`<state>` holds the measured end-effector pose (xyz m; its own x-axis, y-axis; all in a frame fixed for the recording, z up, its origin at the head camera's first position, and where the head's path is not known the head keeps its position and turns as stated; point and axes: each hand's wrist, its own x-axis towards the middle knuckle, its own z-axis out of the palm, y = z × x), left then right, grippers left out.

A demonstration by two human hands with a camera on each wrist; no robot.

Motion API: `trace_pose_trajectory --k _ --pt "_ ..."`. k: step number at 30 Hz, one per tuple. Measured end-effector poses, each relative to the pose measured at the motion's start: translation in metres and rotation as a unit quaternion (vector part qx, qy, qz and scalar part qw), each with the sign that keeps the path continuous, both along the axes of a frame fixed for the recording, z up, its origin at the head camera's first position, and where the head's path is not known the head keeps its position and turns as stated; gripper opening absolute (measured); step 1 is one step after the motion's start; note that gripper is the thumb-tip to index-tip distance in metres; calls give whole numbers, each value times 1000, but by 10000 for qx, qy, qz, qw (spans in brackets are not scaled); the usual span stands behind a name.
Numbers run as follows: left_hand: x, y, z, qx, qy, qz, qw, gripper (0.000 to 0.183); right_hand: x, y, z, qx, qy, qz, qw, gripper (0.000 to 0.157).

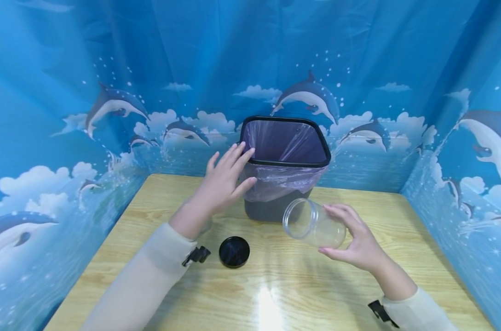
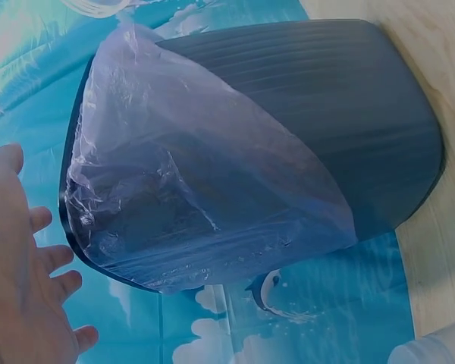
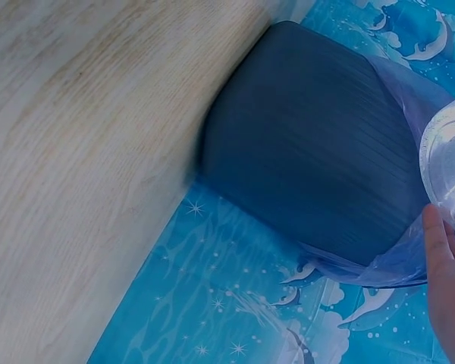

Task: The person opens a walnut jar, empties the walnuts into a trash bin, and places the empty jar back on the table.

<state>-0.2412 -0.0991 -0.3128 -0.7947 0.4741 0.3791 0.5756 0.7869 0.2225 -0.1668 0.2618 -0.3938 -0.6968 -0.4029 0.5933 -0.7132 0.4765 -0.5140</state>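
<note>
A clear plastic jar (image 1: 316,225) without a lid is gripped in my right hand (image 1: 355,239), tilted so its mouth faces left, in front of the bin. The right wrist view shows the round jar bottom (image 3: 451,159) by my fingers. My left hand (image 1: 225,179) has its fingers spread at the left rim of a dark grey bin (image 1: 267,210) and holds nothing; whether it touches the rim I cannot tell. A pale purple bag (image 1: 281,181) lines the bin and folds over its outside. On the table lies a round black lid (image 1: 234,252), right of my left wrist.
The bin stands at the back of a wooden table (image 1: 296,294), close to a blue dolphin-print curtain (image 1: 217,55) that closes off the back and both sides. Something translucent (image 1: 207,225) is mostly hidden behind my left wrist; a clear container (image 2: 436,349) shows at the left wrist view's lower right corner.
</note>
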Motion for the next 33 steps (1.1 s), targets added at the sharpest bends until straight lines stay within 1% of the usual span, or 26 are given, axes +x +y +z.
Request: trace_pose_trajectory --k 8,11,15,20,24,28,33 --pt "14 -5 -8 36 244 -218 9995 70 2 0 -1 -4 -64 -46 10000 102" --pt "20 -6 -11 38 245 -273 9993 69 3 0 -2 15 -113 -106 9999 103" --pt "27 -8 -17 77 239 -369 9990 69 4 -1 -3 24 -220 -160 9996 103" --pt "33 -12 -27 90 344 -484 9982 79 4 -1 -4 -15 -174 -88 9998 103" --pt "38 -15 -33 45 401 -609 9973 70 4 -1 -3 -61 -117 -13 9999 102" --pt "42 -17 -39 5 362 -678 9970 70 4 0 -3 -69 -105 6 9999 102" --pt "46 -19 -48 22 217 -709 9972 70 4 1 -4 -73 -153 -32 9999 102"
